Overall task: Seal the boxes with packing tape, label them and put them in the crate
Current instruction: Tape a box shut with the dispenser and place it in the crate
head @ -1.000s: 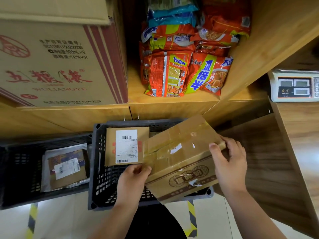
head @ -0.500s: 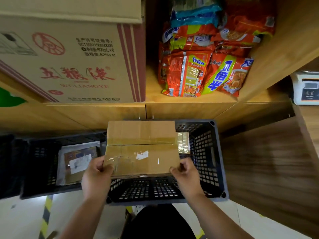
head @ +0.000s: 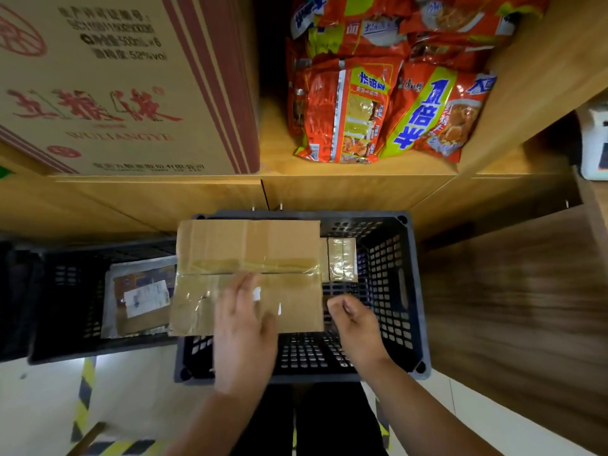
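Taped box (head: 246,248) sits in the crate (head: 394,291), with your hands at it.
Your left hand (head: 245,320) lies spread flat on the box's near half. Your right hand (head: 353,324) is loosely curled and empty, just off its right edge. The box fills the crate's far-left part; bare mesh shows near and right. The shelf carton (head: 121,93) reads "WULIANGYE", "52%vol".

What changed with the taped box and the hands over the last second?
The taped box went from tilted in both hands to lying flat in the black crate. Both hands let go: the left hand is now flat over its top, the right hand beside its right edge, fingers loosely curled, empty. The parcel in the left crate stayed put.
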{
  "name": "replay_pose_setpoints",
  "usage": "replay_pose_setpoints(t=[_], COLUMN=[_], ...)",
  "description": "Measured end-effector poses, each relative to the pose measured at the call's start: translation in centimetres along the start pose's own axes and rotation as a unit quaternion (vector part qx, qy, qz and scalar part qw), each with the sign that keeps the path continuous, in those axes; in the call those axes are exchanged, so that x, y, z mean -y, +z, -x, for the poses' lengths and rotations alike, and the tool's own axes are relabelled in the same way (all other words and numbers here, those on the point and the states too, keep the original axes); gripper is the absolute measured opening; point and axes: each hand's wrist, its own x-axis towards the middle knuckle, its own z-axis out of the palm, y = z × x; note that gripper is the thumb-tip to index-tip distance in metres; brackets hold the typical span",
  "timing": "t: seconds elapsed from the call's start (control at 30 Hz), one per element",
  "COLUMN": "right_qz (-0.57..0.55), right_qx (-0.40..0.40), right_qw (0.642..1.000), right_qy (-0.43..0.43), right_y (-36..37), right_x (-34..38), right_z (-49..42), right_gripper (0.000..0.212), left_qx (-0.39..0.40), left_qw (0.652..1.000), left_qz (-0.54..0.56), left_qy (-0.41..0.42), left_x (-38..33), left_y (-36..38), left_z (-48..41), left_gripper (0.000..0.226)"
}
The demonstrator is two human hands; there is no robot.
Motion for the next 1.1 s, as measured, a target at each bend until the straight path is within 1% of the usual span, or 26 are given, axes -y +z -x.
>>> replay_pose_setpoints(t=[0.1, 0.17, 0.27, 0.3, 0.33, 0.37, 0.4, 0.43, 0.5, 0.53, 0.6, 0.67, 0.77, 0.8, 0.83, 0.97, 1.0, 1.1], right_qz=[0.026, 0.069, 0.110, 0.098, 0.058, 0.062, 0.101, 0.110, 0.040, 0.023, 0.043, 0.035, 0.019, 0.029, 0.005, -0.078, -0.098, -0.105], right_qx=[-0.009, 0.010, 0.024, 0.034, 0.043, 0.057, 0.052, 0.040, 0.033, 0.017, -0.008, 0.000, 0.021, 0.023, 0.021, -0.002, -0.008, -0.021], right_qw=[1.000, 0.998, 0.994, 0.995, 0.997, 0.996, 0.994, 0.993, 0.997, 0.998, 0.997, 0.996, 0.995, 0.994, 0.995, 0.991, 0.990, 0.992], right_qy=[0.011, 0.000, 0.009, 0.011, 0.026, 0.024, 0.011, 0.024, 0.054, 0.058, 0.056, 0.085, 0.100, 0.099, 0.098, 0.104, 0.105, 0.065], right_y=[-2.5, -3.7, -4.7, -4.9, -4.9, -5.1, -5.1, -4.9, -4.2, -3.8, -3.4, -3.2, -3.1, -3.1, -3.1, -3.3, -3.6, -4.7], right_x=[-1.3, -2.7, -5.0, -5.9, -6.6, -7.8, -8.9, -10.0, -11.8, -12.5, -14.0, -14.4, -14.8, -14.9, -14.9, -14.4, -14.0, -13.2], right_z=[-3.1, -5.7, -9.8, -11.0, -12.1, -13.2, -14.2, -15.1, -16.9, -17.8, -19.3, -20.1, -21.1, -21.4, -21.7, -21.1, -20.5, -18.5], right_gripper=[0.017, 0.012, 0.016, 0.020, 0.022, 0.018, 0.013, 0.014, 0.018, 0.022, 0.030, 0.036, 0.042, 0.041, 0.037, 0.010, 0.008, 0.018], left_qx=[0.065, 0.085, 0.117, 0.126, 0.138, 0.150, 0.161, 0.168, 0.159, 0.145, 0.123, 0.109, 0.090, 0.085, 0.079, 0.057, 0.052, 0.042], left_qw=[0.995, 0.993, 0.988, 0.985, 0.982, 0.977, 0.970, 0.964, 0.958, 0.957, 0.954, 0.954, 0.953, 0.952, 0.949, 0.951, 0.952, 0.946], left_qz=[0.022, 0.049, 0.101, 0.115, 0.125, 0.136, 0.143, 0.141, 0.121, 0.113, 0.108, 0.093, 0.087, 0.101, 0.120, 0.172, 0.177, 0.207], left_qy=[0.066, 0.059, 0.005, -0.017, -0.040, -0.072, -0.110, -0.149, -0.208, -0.226, -0.251, -0.262, -0.275, -0.278, -0.280, -0.250, -0.243, -0.244], left_x=[-4.2, -6.4, -8.4, -8.7, -8.8, -8.6, -8.0, -7.2, -5.0, -3.8, -1.7, -0.2, 0.8, 0.8, 0.7, -0.7, -1.2, -2.9], left_y=[3.6, 6.7, 12.1, 13.9, 15.8, 17.8, 19.7, 21.8, 25.8, 27.7, 30.8, 32.8, 34.5, 34.7, 34.8, 34.1, 33.6, 31.4], left_z=[0.9, 0.6, -0.6, -1.0, -1.4, -1.9, -2.4, -3.0, -4.7, -5.7, -7.6, -9.1, -10.4, -10.6, -10.7, -10.0, -9.4, -7.1], left_gripper=[0.061, 0.057, 0.054, 0.054, 0.054, 0.053, 0.052, 0.051, 0.050, 0.050, 0.052, 0.054, 0.054, 0.053, 0.051, 0.045, 0.046, 0.045])
